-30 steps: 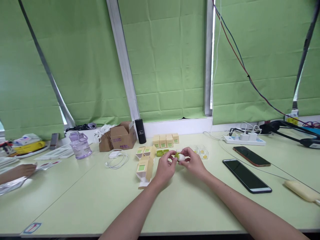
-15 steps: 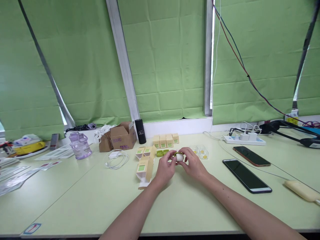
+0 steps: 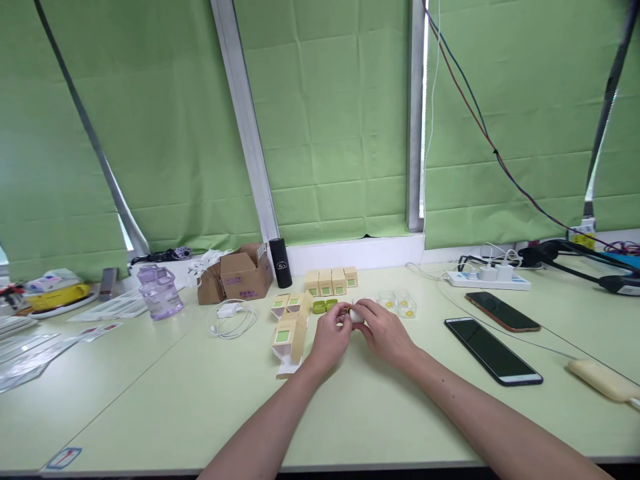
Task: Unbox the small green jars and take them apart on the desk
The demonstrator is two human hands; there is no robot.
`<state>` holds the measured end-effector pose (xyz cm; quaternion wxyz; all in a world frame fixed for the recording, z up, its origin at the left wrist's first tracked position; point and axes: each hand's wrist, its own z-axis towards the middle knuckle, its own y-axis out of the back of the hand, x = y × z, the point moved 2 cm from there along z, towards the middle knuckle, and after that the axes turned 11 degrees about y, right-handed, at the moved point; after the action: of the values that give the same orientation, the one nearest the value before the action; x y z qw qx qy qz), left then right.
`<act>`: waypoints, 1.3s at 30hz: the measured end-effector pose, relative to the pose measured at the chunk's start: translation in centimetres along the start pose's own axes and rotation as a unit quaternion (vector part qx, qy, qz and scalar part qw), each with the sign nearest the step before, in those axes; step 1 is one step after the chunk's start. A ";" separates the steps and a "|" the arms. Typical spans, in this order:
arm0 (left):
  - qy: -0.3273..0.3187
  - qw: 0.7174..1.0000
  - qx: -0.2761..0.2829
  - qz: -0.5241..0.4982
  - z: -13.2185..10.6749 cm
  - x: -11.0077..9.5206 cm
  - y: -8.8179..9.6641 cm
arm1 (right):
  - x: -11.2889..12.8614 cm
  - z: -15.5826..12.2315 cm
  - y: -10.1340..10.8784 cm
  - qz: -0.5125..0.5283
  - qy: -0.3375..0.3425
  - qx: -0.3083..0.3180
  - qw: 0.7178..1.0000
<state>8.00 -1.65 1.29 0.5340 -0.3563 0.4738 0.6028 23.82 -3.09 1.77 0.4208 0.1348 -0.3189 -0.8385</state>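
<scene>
A small white rounded case, much like an earbud case, is held up between both hands above the table. My left hand pinches its left side, fingers closed. From the right, my right hand grips it with thumb and fingertips. Only a sliver of the green cover on the case shows; fingers hide the rest. Just behind my left hand lie green covers. Opened cream boxes with green labels stand to the left. A clear tray with yellow spots sits beyond my right hand.
Several small cream boxes stand in a row at the back. Left are a cardboard box, a black bottle, a purple jug and a coiled charger. Two phones and a power strip lie right.
The case has turned in my hands, so its green rim is now mostly covered. My right fingers have moved slightly left and down over it.
</scene>
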 end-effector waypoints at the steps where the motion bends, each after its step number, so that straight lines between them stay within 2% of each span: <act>1: 0.005 1.000 -0.001 -0.002 0.1 0.0 0.0 | 0.0 0.0 -0.1 0.006 0.001 0.000 1.000; 14: 0.026 0.999 -0.015 -0.011 0.5 0.2 0.0 | -0.4 0.2 -0.7 0.042 -0.024 0.010 0.999; 20: -0.035 0.998 0.028 0.051 -0.1 -0.4 0.9 | -1.3 -0.5 -0.5 0.135 -0.029 -0.028 0.990; 23: -0.066 0.994 0.026 0.085 -0.3 -0.5 1.1 | -1.4 -0.6 -0.4 0.175 -0.049 -0.043 0.982; 27: -0.065 0.992 0.015 0.110 -0.1 -0.2 1.1 | -1.8 -0.5 -0.7 0.204 -0.079 -0.043 0.975; 36: -0.023 0.996 -0.012 0.089 0.5 0.3 0.9 | -2.5 -0.3 -1.0 0.291 -0.157 -0.081 0.940; 39: -0.016 0.996 -0.026 0.082 0.7 0.5 1.2 | -3.3 -0.3 -0.8 0.342 -0.222 -0.129 0.904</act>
<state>6.81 -0.78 1.29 0.4809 -0.3207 0.4769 0.6621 25.48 -0.28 0.95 0.6134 -0.2276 -0.3194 -0.6855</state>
